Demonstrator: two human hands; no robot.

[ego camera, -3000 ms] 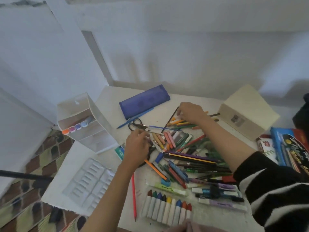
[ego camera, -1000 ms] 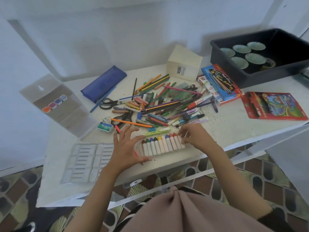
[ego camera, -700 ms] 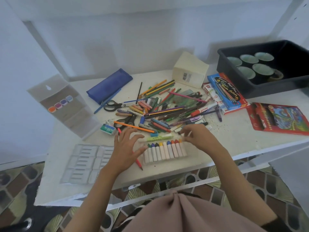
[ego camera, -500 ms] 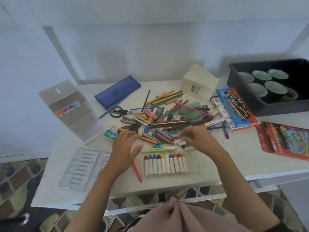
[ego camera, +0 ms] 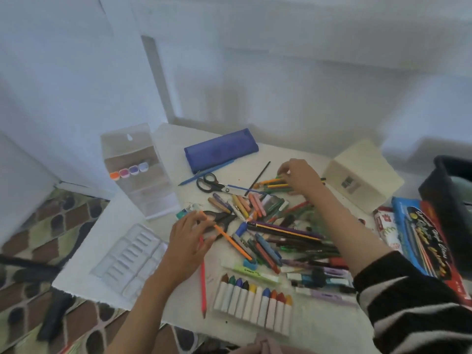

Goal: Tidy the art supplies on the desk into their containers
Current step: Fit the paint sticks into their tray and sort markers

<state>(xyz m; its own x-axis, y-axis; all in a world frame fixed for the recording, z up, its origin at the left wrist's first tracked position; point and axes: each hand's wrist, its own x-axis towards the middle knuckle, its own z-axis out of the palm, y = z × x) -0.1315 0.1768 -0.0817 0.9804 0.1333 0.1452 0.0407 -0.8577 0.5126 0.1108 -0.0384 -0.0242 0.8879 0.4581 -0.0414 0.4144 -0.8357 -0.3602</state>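
Black-and-white striped right sleeve, pushed up the arm. Left forearm bare; dusty-pink cloth at the bottom edge.

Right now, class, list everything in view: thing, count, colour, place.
desk: one, white, centre
pencil case: one, blue, back
scissors: two, black-handled, by case and under left hand
pencils: many, mixed, central pile
red pencil: one, left of crayons
crayons: about ten, mixed, front row
tray: one, clear, front left
organiser: one, clear, left
box: one, cream, back right
packs: several, blue and red, right
bin: one, black, far right
left hand: touching scissors
right hand: gripping pencils, back
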